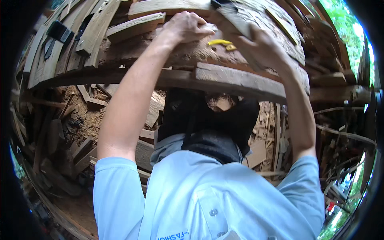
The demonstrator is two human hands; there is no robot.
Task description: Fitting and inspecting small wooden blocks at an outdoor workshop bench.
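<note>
A rough wooden bench point(120, 54) spans the top of the frame, sawdust point(86, 122) and scraps point(82, 147) below it, foliage point(338, 14) upper right. The left hand point(187, 28), top centre, is curled; what it holds is hard to make out. Right of it, the right hand point(262, 45) blurs beside a blurred block point(235, 20), grip impossible to tell. A yellow tool point(221, 42) lies between the hands.

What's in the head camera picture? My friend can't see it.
A curled left hand and a blurred right hand reach over a rough wooden workbench; whether they hold anything is unclear. A small yellow object lies between them, wooden planks nearby. A light blue shirt shows below.
</note>
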